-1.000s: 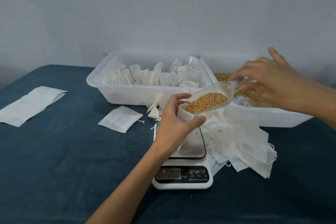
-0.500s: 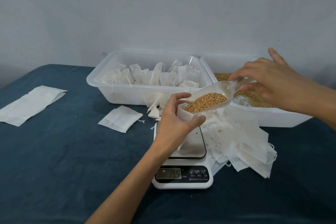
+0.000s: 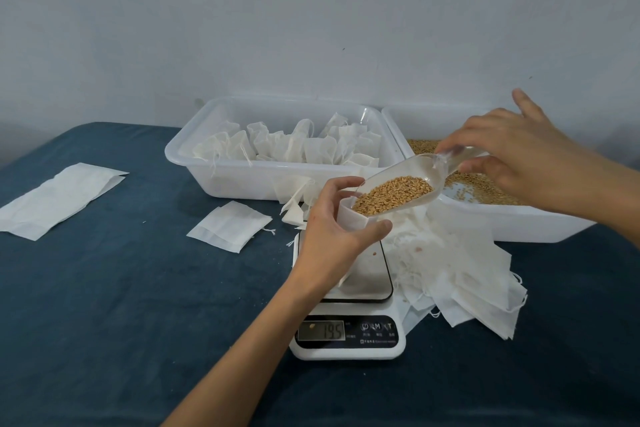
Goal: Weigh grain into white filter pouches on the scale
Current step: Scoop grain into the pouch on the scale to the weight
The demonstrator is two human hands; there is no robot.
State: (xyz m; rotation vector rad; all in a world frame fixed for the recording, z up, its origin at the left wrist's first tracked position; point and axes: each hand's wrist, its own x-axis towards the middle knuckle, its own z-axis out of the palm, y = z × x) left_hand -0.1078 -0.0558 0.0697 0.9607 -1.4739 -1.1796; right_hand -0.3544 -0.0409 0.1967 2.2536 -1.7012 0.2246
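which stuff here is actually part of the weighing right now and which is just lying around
In use: left hand holding the open pouch on the scale; right hand tipping the clear scoop of grain; grain tub.

Lying about: flat pouch, long white sheet, loose pouch pile, tub of filled pouches.

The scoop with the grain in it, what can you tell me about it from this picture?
The scoop looks like clear plastic, with a rounded open trough and a short handle. It is roughly half full of golden-brown grain. The right hand pinches the handle, holding it in the air, tilted down to the left. Its lip rests at the open mouth of a white pouch, which the left hand grips above the scale. It hangs in front of the grain tub.
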